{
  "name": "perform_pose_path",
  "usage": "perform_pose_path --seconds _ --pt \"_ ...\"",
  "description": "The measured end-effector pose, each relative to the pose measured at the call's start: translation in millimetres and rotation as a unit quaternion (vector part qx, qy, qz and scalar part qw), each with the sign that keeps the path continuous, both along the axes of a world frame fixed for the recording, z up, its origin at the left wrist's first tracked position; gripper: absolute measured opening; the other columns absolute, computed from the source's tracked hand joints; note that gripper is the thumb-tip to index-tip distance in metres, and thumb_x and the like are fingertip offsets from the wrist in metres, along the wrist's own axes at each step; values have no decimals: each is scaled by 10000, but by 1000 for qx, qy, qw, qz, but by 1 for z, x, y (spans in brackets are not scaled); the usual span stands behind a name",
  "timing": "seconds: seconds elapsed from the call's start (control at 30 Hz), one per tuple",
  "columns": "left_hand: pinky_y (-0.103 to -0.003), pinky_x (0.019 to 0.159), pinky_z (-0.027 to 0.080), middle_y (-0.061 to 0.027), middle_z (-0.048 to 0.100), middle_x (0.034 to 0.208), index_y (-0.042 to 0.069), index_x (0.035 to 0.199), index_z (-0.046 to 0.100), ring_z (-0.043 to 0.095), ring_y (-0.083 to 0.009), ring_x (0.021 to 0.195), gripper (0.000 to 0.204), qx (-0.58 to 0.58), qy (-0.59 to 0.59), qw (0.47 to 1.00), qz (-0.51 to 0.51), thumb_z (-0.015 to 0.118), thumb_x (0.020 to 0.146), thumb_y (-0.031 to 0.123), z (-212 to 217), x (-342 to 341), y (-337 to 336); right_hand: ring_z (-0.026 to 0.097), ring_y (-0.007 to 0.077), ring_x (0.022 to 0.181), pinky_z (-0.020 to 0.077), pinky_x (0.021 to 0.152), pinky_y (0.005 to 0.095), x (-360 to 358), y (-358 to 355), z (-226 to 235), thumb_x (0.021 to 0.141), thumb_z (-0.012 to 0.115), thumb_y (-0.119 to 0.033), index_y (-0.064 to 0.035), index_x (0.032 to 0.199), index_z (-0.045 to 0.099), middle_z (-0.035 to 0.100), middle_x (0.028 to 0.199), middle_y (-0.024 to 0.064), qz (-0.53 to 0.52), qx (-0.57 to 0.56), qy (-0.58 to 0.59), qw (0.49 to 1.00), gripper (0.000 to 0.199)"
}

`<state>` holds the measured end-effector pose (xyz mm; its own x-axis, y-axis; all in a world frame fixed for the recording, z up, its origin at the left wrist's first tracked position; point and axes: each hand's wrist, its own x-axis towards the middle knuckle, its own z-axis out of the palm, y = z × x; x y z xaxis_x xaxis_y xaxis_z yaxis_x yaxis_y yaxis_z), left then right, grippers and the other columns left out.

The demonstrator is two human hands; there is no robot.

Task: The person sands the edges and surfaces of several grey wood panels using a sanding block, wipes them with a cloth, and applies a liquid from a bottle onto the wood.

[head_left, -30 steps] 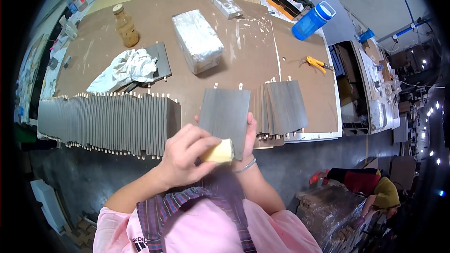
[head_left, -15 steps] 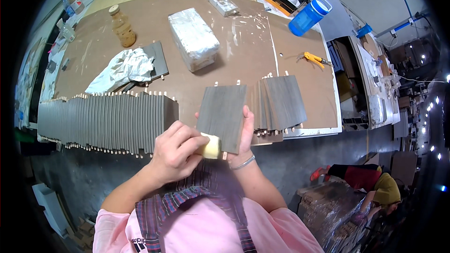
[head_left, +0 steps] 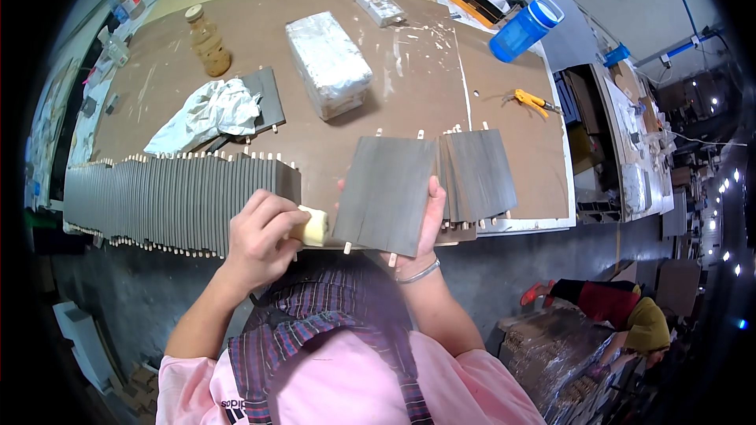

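My right hand [head_left: 429, 224] grips a flat grey wood-grain panel [head_left: 386, 193] from behind and along its right edge, above the table's front edge. Small pale dowels stick out of the panel's top and bottom ends. In my left hand [head_left: 264, 234] is a pale yellow sponge [head_left: 312, 226], pinched between thumb and fingers, just left of the panel and apart from it. A long row of similar panels [head_left: 173, 201] stands on edge at the left. Several more grey panels [head_left: 482, 173] lean together to the right of the held one.
On the brown table [head_left: 417, 71] are a white-wrapped block [head_left: 327, 63], a white cloth [head_left: 213, 114] over a dark panel, a glass bottle [head_left: 209, 43], a blue water bottle [head_left: 526, 29] and a yellow air gun [head_left: 535, 101]. Another person [head_left: 614, 307] bends over at the lower right.
My left hand with the sponge has moved left, off the panel's lower left corner. The panel has shifted slightly right and turned to face me more fully.
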<state>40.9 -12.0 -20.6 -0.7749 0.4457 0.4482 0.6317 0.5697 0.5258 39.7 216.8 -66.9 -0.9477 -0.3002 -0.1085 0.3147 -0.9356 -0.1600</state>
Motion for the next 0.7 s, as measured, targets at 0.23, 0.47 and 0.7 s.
perform_pose_path --seconds 0.23,0.47,0.7 --pt "-367 631 521 -62 626 867 63 898 662 601 -268 777 378 -11 21 999 -38 687 533 -34 2 -10 7 429 495 1296 388 1039 652 -7 3 5 871 465 -658 -75 1519 279 385 1450 281 -4 21 12 1000 890" --pt "-335 739 518 -119 644 946 7 964 659 628 -262 886 336 98 -106 989 40 781 664 94 9 -14 -13 364 505 1349 344 1077 646 -5 -4 10 858 499 -651 -81 1546 211 313 1496 292 28 8 24 999 939" --pt "-337 977 474 -150 618 1253 -80 1299 512 622 -218 1093 585 559 -533 631 -60 703 856 251 3 -8 -4 353 512 1358 360 1096 573 2 -8 -7 851 491 -651 -16 1531 220 282 1521 298 53 48 21 997 969"
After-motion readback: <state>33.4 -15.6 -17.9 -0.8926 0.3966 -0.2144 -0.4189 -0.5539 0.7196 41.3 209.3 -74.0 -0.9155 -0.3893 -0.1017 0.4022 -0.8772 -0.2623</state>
